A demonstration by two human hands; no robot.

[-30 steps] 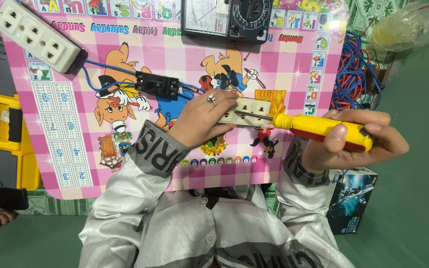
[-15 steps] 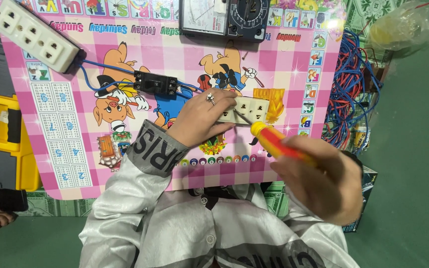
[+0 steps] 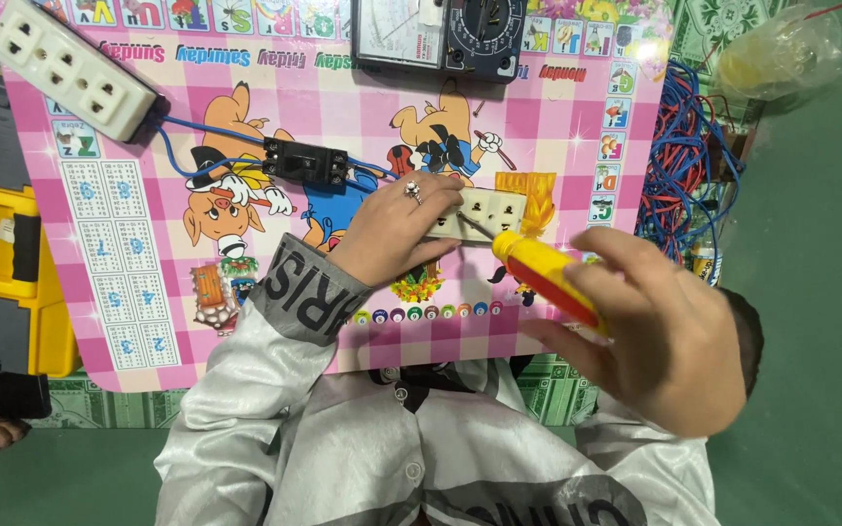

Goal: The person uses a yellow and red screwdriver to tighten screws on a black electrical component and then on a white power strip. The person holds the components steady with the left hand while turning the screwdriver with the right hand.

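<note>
Our left hand (image 3: 397,229) presses the cream socket (image 3: 479,214) flat against the tabletop (image 3: 577,146), steadying it; our right hand (image 3: 660,326) grips the yellow screwdriver (image 3: 543,273), tip angled into it.

Hands (image 3: 397,229) press screwdriver (image 3: 543,273) into socket (image 3: 479,212)

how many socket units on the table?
2: a white power strip at the table's top-left corner, and a small beige socket under the left hand. Others may be hidden.
</note>
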